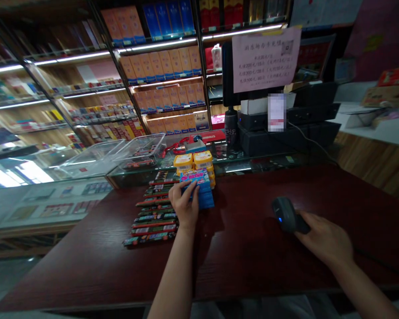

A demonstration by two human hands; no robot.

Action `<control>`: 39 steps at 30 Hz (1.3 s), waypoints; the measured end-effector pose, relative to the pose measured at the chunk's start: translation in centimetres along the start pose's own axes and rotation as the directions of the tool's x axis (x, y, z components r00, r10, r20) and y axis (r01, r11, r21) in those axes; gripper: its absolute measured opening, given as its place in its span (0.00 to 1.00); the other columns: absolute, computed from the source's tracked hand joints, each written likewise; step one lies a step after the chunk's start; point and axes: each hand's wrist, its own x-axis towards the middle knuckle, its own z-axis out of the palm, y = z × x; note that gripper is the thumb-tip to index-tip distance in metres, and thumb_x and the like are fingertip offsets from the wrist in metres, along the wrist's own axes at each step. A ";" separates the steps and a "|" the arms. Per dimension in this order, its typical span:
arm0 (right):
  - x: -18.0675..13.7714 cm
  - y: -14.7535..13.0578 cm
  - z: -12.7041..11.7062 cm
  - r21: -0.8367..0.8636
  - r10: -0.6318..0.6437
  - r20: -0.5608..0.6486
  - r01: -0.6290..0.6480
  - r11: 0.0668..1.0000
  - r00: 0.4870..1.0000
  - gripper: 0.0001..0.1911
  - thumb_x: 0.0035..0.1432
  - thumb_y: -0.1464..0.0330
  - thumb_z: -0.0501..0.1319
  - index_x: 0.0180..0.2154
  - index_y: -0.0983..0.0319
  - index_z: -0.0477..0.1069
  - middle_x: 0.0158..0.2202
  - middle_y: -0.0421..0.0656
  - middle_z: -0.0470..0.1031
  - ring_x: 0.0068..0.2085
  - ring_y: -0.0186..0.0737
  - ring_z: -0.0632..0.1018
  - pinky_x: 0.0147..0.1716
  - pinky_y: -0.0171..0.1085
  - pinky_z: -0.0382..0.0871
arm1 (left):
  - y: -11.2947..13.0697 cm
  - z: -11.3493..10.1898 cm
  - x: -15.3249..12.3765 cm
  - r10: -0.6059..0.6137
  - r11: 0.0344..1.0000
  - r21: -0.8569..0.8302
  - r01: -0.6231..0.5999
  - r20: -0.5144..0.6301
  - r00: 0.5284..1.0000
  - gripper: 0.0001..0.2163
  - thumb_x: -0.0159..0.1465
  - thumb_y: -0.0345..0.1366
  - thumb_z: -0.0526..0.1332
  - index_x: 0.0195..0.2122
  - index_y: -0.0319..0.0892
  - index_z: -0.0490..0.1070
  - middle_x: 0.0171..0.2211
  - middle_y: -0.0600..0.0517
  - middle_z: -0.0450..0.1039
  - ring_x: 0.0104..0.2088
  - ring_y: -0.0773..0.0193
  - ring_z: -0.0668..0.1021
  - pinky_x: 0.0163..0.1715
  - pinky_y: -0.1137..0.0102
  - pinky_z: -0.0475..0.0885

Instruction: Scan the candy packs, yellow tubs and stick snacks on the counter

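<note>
My left hand [185, 204] grips a stack of blue packets [199, 188] with a pink and blue label on top, standing on the dark red counter [252, 248]. Two yellow-lidded tubs [193, 160] sit just behind the stack. My right hand [324, 239] holds a dark handheld barcode scanner [286, 214] with a small blue light, its head turned left toward the packets. A row of several long flat packs [154, 212] lies to the left of my left hand.
A glass display case [96, 177] with clear trays stands behind the counter. A black register and monitor [286, 124] carrying a pink paper notice stands at the back right, with a cable. Lit shelves of boxed goods [166, 66] fill the wall.
</note>
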 end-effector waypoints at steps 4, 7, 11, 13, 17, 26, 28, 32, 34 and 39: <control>-0.2 -0.1 0.0 -0.009 0.001 -0.041 -0.001 1.000 0.999 0.18 0.57 0.58 0.53 0.46 0.58 0.71 0.39 0.42 0.80 0.36 0.45 0.80 0.31 0.40 0.71 | 0.0 0.1 -0.1 0.013 0.999 0.045 -0.014 0.020 1.000 0.09 0.60 0.36 0.62 0.41 0.47 0.76 0.40 0.48 0.73 0.43 0.59 0.73 0.48 0.60 0.65; -0.1 -0.4 -0.2 -0.007 -0.016 -0.040 0.016 1.000 0.999 0.18 0.57 0.58 0.53 0.45 0.58 0.71 0.40 0.41 0.80 0.36 0.45 0.80 0.30 0.40 0.71 | 0.0 0.0 -0.3 0.034 0.997 0.070 -0.037 0.042 0.999 0.11 0.61 0.35 0.60 0.44 0.47 0.75 0.43 0.47 0.72 0.46 0.58 0.72 0.50 0.59 0.64; -0.1 -1.0 -0.6 -0.004 -0.014 -0.006 0.014 1.000 1.000 0.15 0.59 0.60 0.52 0.43 0.56 0.71 0.37 0.40 0.79 0.34 0.45 0.80 0.28 0.39 0.68 | -0.1 -0.3 -0.8 0.057 0.995 0.076 -0.062 0.064 0.996 0.13 0.62 0.33 0.59 0.48 0.46 0.73 0.46 0.46 0.71 0.50 0.56 0.71 0.53 0.59 0.64; -0.1 -1.2 -0.7 0.011 -0.015 0.000 0.015 1.000 1.000 0.13 0.59 0.60 0.52 0.41 0.55 0.71 0.35 0.39 0.79 0.33 0.44 0.79 0.28 0.39 0.67 | -0.1 -0.5 -1.0 0.055 0.995 0.080 -0.062 0.089 0.995 0.14 0.62 0.33 0.58 0.50 0.46 0.72 0.48 0.45 0.70 0.53 0.56 0.70 0.54 0.58 0.63; -0.2 -1.7 -1.0 0.016 -0.022 -0.016 0.023 1.000 1.000 0.13 0.59 0.63 0.52 0.43 0.57 0.70 0.35 0.41 0.79 0.34 0.44 0.79 0.29 0.39 0.66 | 0.5 -0.9 -1.1 0.056 0.982 0.172 -0.080 0.139 0.989 0.17 0.63 0.33 0.57 0.54 0.48 0.69 0.53 0.45 0.68 0.58 0.53 0.65 0.59 0.54 0.58; -0.4 -1.7 -1.0 0.093 -0.055 -0.015 0.057 0.994 0.998 0.13 0.59 0.64 0.52 0.44 0.58 0.69 0.36 0.41 0.79 0.33 0.43 0.79 0.30 0.39 0.66 | 2.5 -0.8 -0.3 0.146 0.921 0.285 -0.265 0.379 0.914 0.22 0.64 0.26 0.48 0.58 0.46 0.64 0.55 0.46 0.69 0.57 0.55 0.67 0.63 0.51 0.46; -0.4 -1.5 -0.7 0.127 -0.067 -0.025 0.070 0.989 0.997 0.13 0.59 0.64 0.52 0.44 0.58 0.69 0.35 0.41 0.79 0.34 0.43 0.79 0.30 0.38 0.66 | 2.7 -1.1 0.0 0.153 0.906 0.323 -0.275 0.355 0.922 0.18 0.65 0.29 0.51 0.53 0.47 0.69 0.50 0.47 0.73 0.53 0.54 0.70 0.60 0.54 0.53; -0.3 -1.2 -0.1 0.161 -0.071 -0.020 0.073 0.984 0.997 0.13 0.59 0.65 0.52 0.44 0.57 0.69 0.37 0.42 0.78 0.35 0.43 0.79 0.32 0.39 0.67 | 3.2 -2.3 1.8 0.182 0.862 0.373 -0.343 0.404 0.896 0.09 0.63 0.33 0.56 0.41 0.46 0.73 0.40 0.48 0.76 0.42 0.55 0.73 0.45 0.59 0.65; -0.2 -1.1 0.1 0.173 -0.076 -0.014 0.077 0.982 0.997 0.14 0.58 0.65 0.53 0.45 0.59 0.69 0.39 0.43 0.78 0.37 0.44 0.79 0.33 0.40 0.67 | 3.5 -3.1 3.0 0.239 0.855 0.318 -0.410 0.461 0.855 0.07 0.63 0.32 0.55 0.38 0.45 0.73 0.37 0.48 0.75 0.39 0.57 0.73 0.41 0.62 0.66; -0.2 -1.0 0.6 0.178 -0.058 0.001 0.057 0.982 0.998 0.13 0.58 0.65 0.53 0.45 0.57 0.69 0.39 0.42 0.78 0.38 0.44 0.79 0.35 0.39 0.67 | 5.2 -4.0 5.1 0.239 0.954 0.118 -0.276 0.254 0.937 0.06 0.63 0.31 0.55 0.39 0.43 0.70 0.38 0.48 0.73 0.40 0.59 0.72 0.44 0.64 0.67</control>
